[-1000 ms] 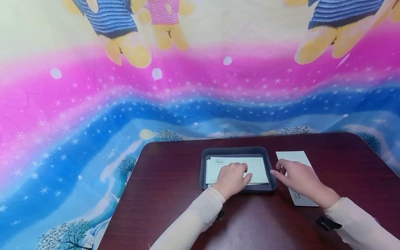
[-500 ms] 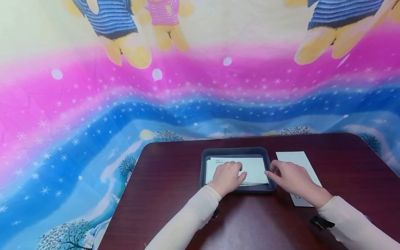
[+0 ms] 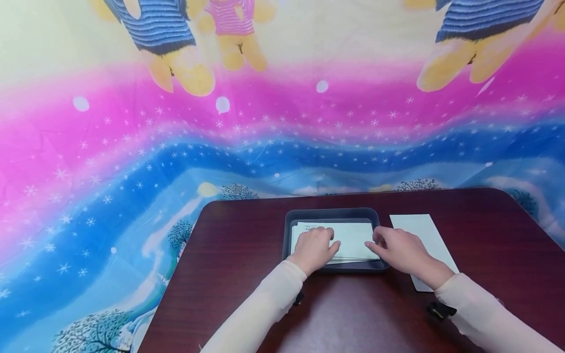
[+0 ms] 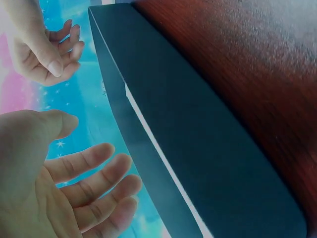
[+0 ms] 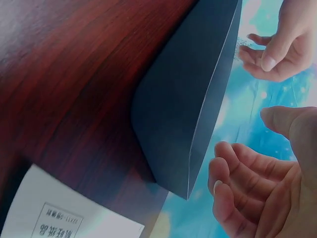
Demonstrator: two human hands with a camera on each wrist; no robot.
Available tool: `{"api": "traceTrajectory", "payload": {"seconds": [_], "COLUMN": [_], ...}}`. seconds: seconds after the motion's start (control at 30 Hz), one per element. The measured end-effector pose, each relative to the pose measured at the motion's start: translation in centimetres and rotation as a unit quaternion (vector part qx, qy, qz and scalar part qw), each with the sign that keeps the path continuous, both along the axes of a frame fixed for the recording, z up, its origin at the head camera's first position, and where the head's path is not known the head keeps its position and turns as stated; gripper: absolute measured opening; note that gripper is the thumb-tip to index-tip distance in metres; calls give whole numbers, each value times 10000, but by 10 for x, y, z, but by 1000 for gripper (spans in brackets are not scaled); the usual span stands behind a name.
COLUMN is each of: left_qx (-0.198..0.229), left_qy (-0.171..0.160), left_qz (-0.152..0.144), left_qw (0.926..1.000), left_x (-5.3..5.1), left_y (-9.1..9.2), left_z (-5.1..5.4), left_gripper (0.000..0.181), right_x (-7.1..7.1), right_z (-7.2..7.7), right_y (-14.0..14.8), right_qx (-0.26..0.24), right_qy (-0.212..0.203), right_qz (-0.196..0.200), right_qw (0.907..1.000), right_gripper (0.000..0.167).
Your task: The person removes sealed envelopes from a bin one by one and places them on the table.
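A dark grey tray (image 3: 331, 213) holds a small stack of white envelopes (image 3: 353, 240), their edges slightly uneven. Over the left part of the stack is my left hand (image 3: 311, 247); its fingers are loosely bent with nothing in them, as the left wrist view confirms above the tray wall (image 4: 163, 84). My right hand (image 3: 403, 249) reaches over the tray's right rim, thumb apart from the bent fingers, and its palm is bare in the right wrist view. Another white envelope (image 3: 421, 225) lies on the table right of the tray, partly beneath the right hand and forearm.
The dark red-brown wooden table (image 3: 238, 245) has rounded far corners. Behind it hangs a colourful cloth (image 3: 282, 108) with bears and snowflakes. The loose envelope carries a printed box (image 5: 57, 223) near its close end.
Both hands have shifted left: the left one further over the envelope stack, the right one from above the loose envelope to the tray's right rim. Tray and envelopes stay in place.
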State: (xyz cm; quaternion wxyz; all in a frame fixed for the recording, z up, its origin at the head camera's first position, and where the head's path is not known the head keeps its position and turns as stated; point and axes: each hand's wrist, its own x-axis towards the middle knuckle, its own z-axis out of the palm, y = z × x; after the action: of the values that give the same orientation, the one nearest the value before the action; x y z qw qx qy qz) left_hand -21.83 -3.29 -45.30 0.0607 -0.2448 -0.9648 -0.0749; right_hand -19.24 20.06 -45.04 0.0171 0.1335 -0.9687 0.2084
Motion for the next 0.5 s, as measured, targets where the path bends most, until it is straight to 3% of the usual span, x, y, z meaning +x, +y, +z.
{"api": "traceTrajectory", "payload": {"seconds": [0.5], "left_qx": [-8], "left_qy": [-106], "left_qz": [193], "left_qw": [9998], "left_x": [-11], "left_y": [-12], "left_z": [2], "left_gripper": [27], "right_x": [-10], "right_z": [-4], "right_y": [-17], "right_qx": [37], "right_qy": [-31], "right_qz": [147], "right_qw": [9999], "right_gripper": [23]}}
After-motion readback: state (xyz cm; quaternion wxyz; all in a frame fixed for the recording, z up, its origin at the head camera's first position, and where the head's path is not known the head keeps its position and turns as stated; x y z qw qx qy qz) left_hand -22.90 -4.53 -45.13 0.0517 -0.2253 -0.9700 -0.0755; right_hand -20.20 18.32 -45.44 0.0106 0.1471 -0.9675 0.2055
